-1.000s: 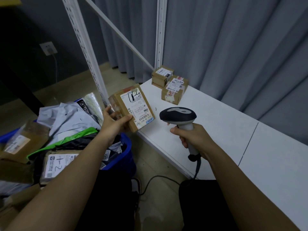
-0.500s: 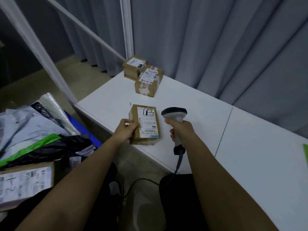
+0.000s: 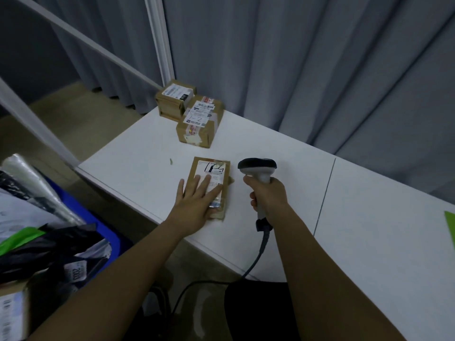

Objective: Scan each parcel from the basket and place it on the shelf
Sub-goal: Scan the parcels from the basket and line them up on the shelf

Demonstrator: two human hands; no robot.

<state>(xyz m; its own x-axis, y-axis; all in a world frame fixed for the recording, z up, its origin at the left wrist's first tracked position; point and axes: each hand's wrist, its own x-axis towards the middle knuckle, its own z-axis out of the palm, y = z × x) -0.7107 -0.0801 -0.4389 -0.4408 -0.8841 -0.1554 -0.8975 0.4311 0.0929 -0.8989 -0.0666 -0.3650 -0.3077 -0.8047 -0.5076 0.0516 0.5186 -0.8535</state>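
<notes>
A flat brown cardboard parcel (image 3: 213, 169) with a white label lies on the white shelf board (image 3: 138, 166), near its front edge. My left hand (image 3: 197, 203) rests flat on the parcel's near half, fingers straight and spread. My right hand (image 3: 268, 196) grips the handle of a grey barcode scanner (image 3: 257, 167) just right of the parcel, its head upright. Two more brown parcels, one (image 3: 175, 99) by the upright and one (image 3: 200, 124) in front of it, sit at the shelf's far left corner. The blue basket (image 3: 101, 225) holds several parcels and bags at lower left.
White metal shelf uprights (image 3: 160, 40) and a diagonal brace (image 3: 81, 41) rise at the left and back. Grey curtains hang behind the shelf. The scanner's cable (image 3: 256, 262) drops off the shelf's front edge. A green edge (image 3: 450, 223) shows at far right.
The parcel went from being held up beside the basket to lying on the shelf. My left hand changed from gripping its edge to lying flat on top. The view swung right.
</notes>
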